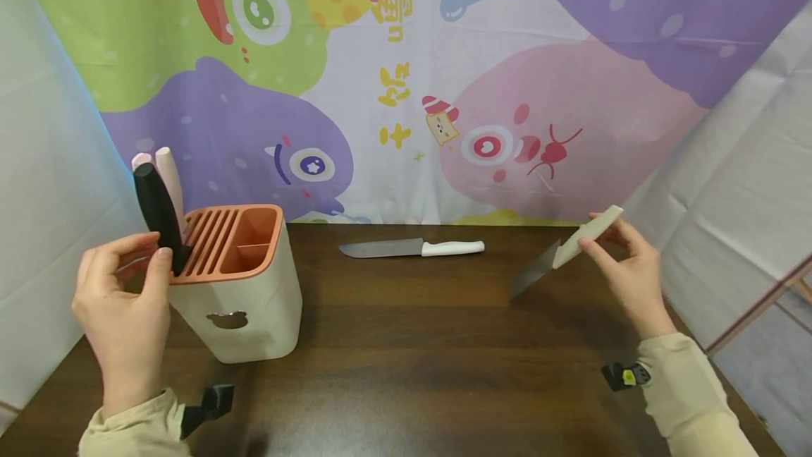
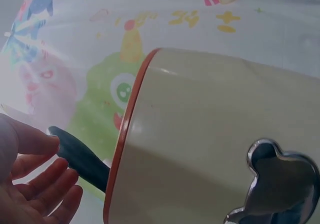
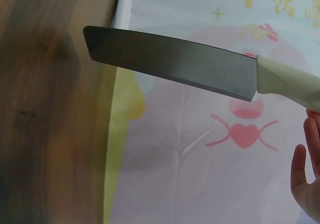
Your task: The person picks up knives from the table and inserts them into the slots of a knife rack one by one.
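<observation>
Apparently the step in hand is managing the cream knife [image 1: 571, 251], held up on the right over the table [image 1: 406, 344]. The right hand [image 1: 631, 284] pinches its handle between thumb and fingers, and the blade slants down and leftward. Any next move seems to call for a steady pinch, with the edge turned away from the fingers.

On the left, the left hand [image 1: 123, 295] has relaxed, loosely bent fingers just beside the black handle [image 1: 157, 204], which stands in the block [image 1: 260, 323]; whether they touch it cannot be told. The white knife [image 1: 415, 248] lies flat, far and central.

The block hides whatever is below the black handle, which itself partly covers two pale handles [image 1: 169, 178]. The cream knife's tip blurs in the head view, and the right wrist view cuts off its handle end.
</observation>
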### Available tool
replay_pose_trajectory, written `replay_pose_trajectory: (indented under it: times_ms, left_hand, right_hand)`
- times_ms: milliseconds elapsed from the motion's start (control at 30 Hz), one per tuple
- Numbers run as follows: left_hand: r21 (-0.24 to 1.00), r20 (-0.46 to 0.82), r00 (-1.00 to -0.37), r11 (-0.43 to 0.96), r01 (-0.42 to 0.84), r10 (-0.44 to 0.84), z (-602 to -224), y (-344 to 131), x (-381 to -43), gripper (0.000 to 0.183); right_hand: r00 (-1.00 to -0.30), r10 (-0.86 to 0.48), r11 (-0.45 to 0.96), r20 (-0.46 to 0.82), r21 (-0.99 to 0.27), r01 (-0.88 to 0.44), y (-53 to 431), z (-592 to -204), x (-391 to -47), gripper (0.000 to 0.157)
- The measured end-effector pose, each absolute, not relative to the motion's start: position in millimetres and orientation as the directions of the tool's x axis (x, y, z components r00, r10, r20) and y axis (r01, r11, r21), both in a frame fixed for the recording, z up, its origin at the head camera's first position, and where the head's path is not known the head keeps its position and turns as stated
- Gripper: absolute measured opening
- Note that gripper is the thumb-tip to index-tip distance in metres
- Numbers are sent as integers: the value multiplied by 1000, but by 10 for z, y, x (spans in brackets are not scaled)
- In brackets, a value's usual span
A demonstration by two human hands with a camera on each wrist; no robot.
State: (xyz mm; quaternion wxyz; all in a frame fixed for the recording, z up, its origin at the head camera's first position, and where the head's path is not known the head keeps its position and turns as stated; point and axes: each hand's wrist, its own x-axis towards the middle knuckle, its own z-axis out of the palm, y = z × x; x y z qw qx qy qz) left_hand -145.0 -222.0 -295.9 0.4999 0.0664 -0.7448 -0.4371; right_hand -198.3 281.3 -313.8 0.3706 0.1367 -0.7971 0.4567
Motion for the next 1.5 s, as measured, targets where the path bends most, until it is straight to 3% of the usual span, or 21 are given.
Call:
replay_pose_trajectory:
  times_ms: [233, 867, 1167, 1500]
  left_hand:
    - [695, 706, -494, 630, 345, -508, -2943, -2142, -1434, 19]
    - [656, 715, -602, 640, 400, -356, -2956, -1963, -1423, 20]
    - [631, 721, -628, 654, 418, -294, -2948, -1878, -1422, 20]
    - [593, 738, -652, 628, 504, -175, -2980, -1762, -1470, 22]
  right_hand:
    - [-665, 98, 524, 740, -607, -598, 2698, -3090, -1944, 34]
    - [-647, 55, 391, 761, -613, -687, 2476, -3040, -1879, 34]
    - [-652, 85, 109, 754, -657, -746, 2456, -3188, -1987, 37]
    - [-647, 101, 10, 756, -651, -759, 2277, -3211, -1974, 38]
